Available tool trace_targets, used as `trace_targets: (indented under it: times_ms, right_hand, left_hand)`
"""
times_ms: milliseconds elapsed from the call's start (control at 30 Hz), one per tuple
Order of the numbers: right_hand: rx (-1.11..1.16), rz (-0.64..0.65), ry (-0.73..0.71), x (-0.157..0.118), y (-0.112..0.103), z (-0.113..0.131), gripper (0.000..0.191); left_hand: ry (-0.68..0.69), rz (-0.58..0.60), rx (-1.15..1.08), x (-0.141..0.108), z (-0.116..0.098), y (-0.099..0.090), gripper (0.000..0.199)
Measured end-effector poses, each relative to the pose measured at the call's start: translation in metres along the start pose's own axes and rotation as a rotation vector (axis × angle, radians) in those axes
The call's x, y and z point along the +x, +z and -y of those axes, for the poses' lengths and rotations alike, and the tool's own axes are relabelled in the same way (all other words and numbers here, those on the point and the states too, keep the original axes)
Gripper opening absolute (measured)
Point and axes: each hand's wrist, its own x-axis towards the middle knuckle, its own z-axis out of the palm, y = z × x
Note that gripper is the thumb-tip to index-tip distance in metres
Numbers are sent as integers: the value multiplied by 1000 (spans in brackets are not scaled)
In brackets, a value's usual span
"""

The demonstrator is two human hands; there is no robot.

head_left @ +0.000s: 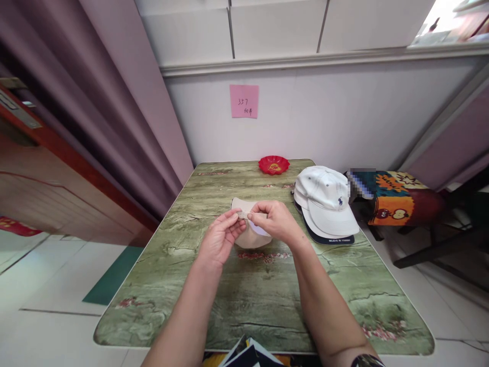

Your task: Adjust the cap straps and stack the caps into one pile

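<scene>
A beige cap [252, 240] is in the middle of the green wood-patterned table [183, 285], partly hidden by both hands. Its strap [246, 215] is stretched between my fingers. My left hand [223, 232] pinches the strap's left end between thumb and fingertips. From the other side, my right hand [273, 219] grips the strap with thumb and forefinger. The two hands are close together over the cap.
Stacked caps, a white one [324, 199] on top and a dark brim below, sit at the table's right edge. A red scalloped dish [274, 165] is at the back. Beyond the right edge stands a stool with a patterned cover [397, 196].
</scene>
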Motion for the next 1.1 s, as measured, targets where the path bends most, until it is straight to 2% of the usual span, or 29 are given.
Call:
trace_targets:
  times_ms: [300, 833, 1100]
  right_hand:
    - [-34, 13, 49, 1, 1, 0, 21]
    - [-47, 38, 3, 1, 1, 2, 19]
    - [-64, 32, 29, -1, -6, 1, 17]
  left_hand:
    - [203, -7, 160, -1, 3, -1, 28]
    - [302, 4, 305, -8, 4, 5, 30]
    - [410, -84, 365, -8, 0, 3, 28]
